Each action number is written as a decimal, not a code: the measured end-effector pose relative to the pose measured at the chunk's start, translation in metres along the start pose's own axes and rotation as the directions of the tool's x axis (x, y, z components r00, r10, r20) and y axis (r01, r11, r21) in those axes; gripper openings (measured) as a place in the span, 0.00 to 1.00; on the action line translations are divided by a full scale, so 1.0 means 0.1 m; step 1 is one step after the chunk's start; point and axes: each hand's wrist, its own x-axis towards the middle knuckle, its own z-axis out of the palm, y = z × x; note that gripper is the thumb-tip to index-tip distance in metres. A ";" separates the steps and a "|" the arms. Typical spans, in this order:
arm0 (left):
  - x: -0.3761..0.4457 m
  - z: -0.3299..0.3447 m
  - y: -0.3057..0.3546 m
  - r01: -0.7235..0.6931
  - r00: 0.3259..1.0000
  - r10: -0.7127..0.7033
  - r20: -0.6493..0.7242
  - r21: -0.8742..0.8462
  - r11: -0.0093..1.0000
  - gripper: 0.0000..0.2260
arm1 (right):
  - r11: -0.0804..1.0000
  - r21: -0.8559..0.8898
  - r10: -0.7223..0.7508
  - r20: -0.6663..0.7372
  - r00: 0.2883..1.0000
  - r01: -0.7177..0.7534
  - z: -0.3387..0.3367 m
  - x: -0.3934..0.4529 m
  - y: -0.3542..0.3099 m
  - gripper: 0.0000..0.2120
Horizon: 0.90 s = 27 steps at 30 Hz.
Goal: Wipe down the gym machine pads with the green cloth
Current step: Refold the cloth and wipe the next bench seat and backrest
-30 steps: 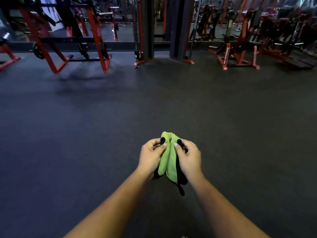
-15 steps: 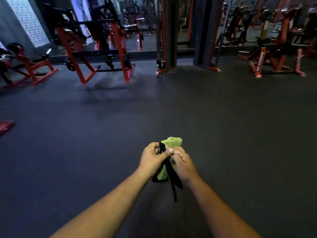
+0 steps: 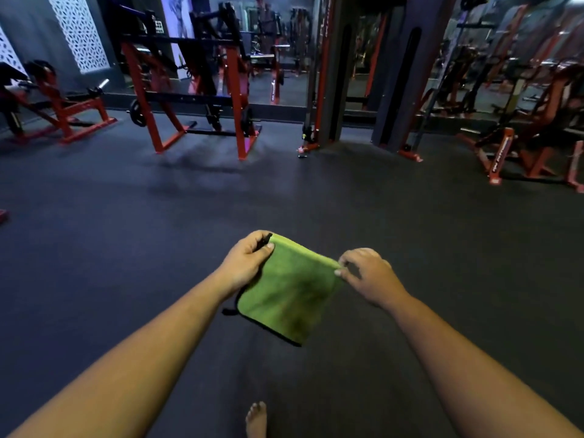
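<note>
The green cloth point(image 3: 289, 292) with a black hem hangs spread out in front of me, above the dark floor. My left hand point(image 3: 248, 259) pinches its upper left corner. At the upper right corner, my right hand point(image 3: 368, 275) pinches the top edge between thumb and fingers. The cloth is folded flat, its lower edge hanging free. Machine pads are far off: a dark padded seat on the red machine point(image 3: 53, 99) at the far left, and blurred ones at the right.
A red and black rack point(image 3: 196, 99) stands ahead left, a tall cable tower point(image 3: 363, 77) ahead in the middle, more red machines point(image 3: 531, 128) at the right. Dark rubber floor point(image 3: 442, 248) stretches between me and them. A bare foot point(image 3: 256, 420) shows at the bottom.
The cloth was bunched between both hands; my hands have moved apart and stretched it open into a flat sheet. The view has tilted up and left, nearer the machines.
</note>
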 end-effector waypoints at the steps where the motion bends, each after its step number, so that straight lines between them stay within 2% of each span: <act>1: 0.21 -0.08 -0.08 -0.005 1.000 0.006 -0.017 0.033 0.999 0.07 | 0.999 0.036 0.011 -0.039 0.999 -0.009 0.01 0.22 0.05 0.10; 3: 0.57 -0.17 -0.18 0.006 0.998 -0.005 -0.055 0.023 1.000 0.09 | 0.990 0.140 0.031 -0.085 0.996 -0.019 0.06 0.62 0.08 0.08; 5: 1.06 -0.28 -0.21 0.014 0.994 -0.020 -0.104 -0.057 0.998 0.10 | 0.962 0.266 0.085 -0.105 0.991 -0.054 0.15 1.14 0.08 0.05; 7: 1.46 -0.35 -0.17 0.021 0.991 -0.037 -0.131 -0.122 0.992 0.11 | 0.887 0.448 0.179 -0.107 0.978 -0.113 0.19 1.51 0.08 0.04; 9: 1.92 -0.45 -0.12 0.030 0.992 -0.051 -0.113 -0.186 0.982 0.10 | 0.749 0.649 0.292 -0.140 0.946 -0.135 0.23 1.95 0.07 0.05; 11: 2.37 -0.53 -0.01 0.026 0.995 -0.049 -0.088 -0.250 0.968 0.10 | 0.554 0.827 0.411 -0.172 0.895 -0.096 0.26 2.38 0.05 0.05; 13: 2.81 -0.57 0.05 -0.002 0.994 -0.031 -0.107 -0.297 0.955 0.08 | 0.393 0.919 0.492 -0.188 0.850 -0.024 0.26 2.77 0.06 0.10; 16: 3.40 -0.64 0.15 -0.068 0.990 0.030 -0.137 -0.276 0.959 0.07 | 0.244 0.967 0.548 -0.195 0.813 0.068 0.25 3.31 0.19 0.16; 19: 4.02 -0.65 0.12 -0.128 0.975 0.084 -0.207 -0.206 0.970 0.07 | 0.173 0.972 0.548 -0.231 0.804 0.162 0.20 3.85 0.45 0.20; 22: 4.72 -0.65 0.07 -0.123 0.956 0.064 -0.288 -0.189 0.974 0.09 | 0.063 0.966 0.554 -0.242 0.797 0.250 0.19 4.42 0.85 0.19; 23: 5.02 -0.63 0.05 -0.132 0.954 0.067 -0.293 -0.208 0.969 0.09 | 0.031 0.970 0.544 -0.219 0.810 0.242 0.21 4.66 1.03 0.16; 24: 5.23 -0.60 0.06 -0.140 0.959 0.079 -0.272 -0.216 0.966 0.08 | 0.019 0.980 0.537 -0.177 0.825 0.198 0.27 4.85 1.18 0.18; 26: 5.74 -0.53 0.07 -0.119 0.972 0.063 -0.224 -0.244 0.962 0.07 | 0.046 0.999 0.501 -0.024 0.865 0.002 0.41 5.31 1.45 0.36; 27: 5.94 -0.51 0.08 -0.106 0.976 0.052 -0.214 -0.252 0.962 0.07 | 0.062 0.995 0.486 0.044 0.873 -0.085 0.51 5.50 1.53 0.38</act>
